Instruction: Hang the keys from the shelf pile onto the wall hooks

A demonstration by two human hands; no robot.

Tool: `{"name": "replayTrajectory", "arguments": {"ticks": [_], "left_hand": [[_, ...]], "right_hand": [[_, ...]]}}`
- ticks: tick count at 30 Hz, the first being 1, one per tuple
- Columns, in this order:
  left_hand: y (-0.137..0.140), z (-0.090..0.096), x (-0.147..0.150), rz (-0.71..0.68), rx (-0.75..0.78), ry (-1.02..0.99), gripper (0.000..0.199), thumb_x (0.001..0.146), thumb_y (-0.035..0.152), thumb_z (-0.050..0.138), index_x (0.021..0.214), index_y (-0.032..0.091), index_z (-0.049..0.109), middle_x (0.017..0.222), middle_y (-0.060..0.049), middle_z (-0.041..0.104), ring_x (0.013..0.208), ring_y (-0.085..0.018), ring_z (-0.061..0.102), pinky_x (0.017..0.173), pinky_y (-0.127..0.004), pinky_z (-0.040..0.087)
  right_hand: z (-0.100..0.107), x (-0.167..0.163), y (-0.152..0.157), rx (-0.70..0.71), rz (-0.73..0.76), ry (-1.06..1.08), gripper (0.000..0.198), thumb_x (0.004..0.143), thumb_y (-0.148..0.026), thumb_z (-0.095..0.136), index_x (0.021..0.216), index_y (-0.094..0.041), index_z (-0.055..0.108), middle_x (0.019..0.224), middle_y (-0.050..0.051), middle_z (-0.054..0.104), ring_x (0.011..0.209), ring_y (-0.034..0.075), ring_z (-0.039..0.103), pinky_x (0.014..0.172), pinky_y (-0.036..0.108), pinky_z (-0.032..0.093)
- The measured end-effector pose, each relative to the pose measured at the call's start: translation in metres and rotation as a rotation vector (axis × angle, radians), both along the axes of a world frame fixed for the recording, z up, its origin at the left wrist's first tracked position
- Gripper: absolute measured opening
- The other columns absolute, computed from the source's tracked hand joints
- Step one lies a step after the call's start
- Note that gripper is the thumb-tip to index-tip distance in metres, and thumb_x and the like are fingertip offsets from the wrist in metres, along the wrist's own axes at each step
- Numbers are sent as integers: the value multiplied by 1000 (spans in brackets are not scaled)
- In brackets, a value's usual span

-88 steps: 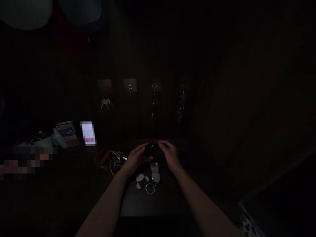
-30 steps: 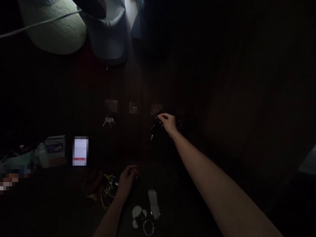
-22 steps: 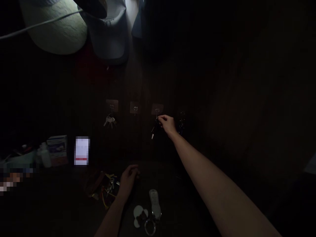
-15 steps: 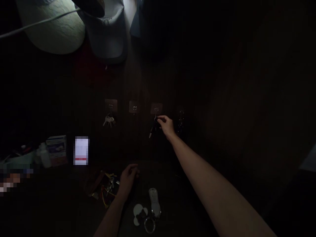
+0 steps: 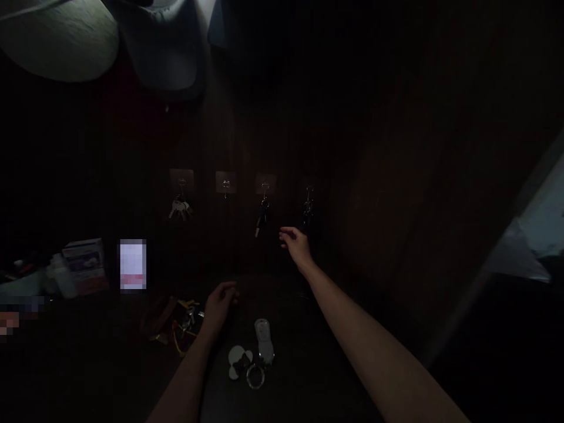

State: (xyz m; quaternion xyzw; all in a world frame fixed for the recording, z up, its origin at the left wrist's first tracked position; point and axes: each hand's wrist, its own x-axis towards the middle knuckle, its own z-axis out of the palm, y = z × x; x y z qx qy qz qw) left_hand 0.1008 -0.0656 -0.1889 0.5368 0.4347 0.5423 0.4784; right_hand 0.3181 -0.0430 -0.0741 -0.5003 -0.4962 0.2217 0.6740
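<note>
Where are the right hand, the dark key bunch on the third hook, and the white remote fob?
right hand [image 5: 296,245], head view, back of the hand.
dark key bunch [image 5: 261,215], head view, hanging keys.
white remote fob [image 5: 263,339], head view, its body.

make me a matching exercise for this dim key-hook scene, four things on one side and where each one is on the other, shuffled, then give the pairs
Things:
1. silver key bunch
2. second hook from the left
3. right hand
4. white remote fob

Places or states:
A. lying on the dark surface, beside the ring
B. bare, with nothing hanging from it
C. hanging from the leftmost hook
D. in the air below the hooks, holding nothing

Pairs: 1-C, 2-B, 3-D, 4-A
</note>
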Motion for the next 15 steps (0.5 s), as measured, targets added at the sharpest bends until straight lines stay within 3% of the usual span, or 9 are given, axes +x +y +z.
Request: {"name": "replayTrajectory", "arguments": {"ticks": [11,15], "left_hand": [[-5,3,0,-5,30,59,42,62,48,60,87,15,64,69,-3,66,61,-14,61,58,-25,48],[-4,2,0,-5,28,93,43,63,49,60,89,15,64,70,-4,67,62,-15,61,58,-26,48]], "right_hand": [[-87,4,-51,-139,42,51,23,68,-33,56,86,-18,62,82,5,68,75,17,64,57,26,49],[-108,-1,-68,-184,92,-9,23,71,-36,56,86,-19,63,82,5,68,77,19,64,61,30,50]]}}
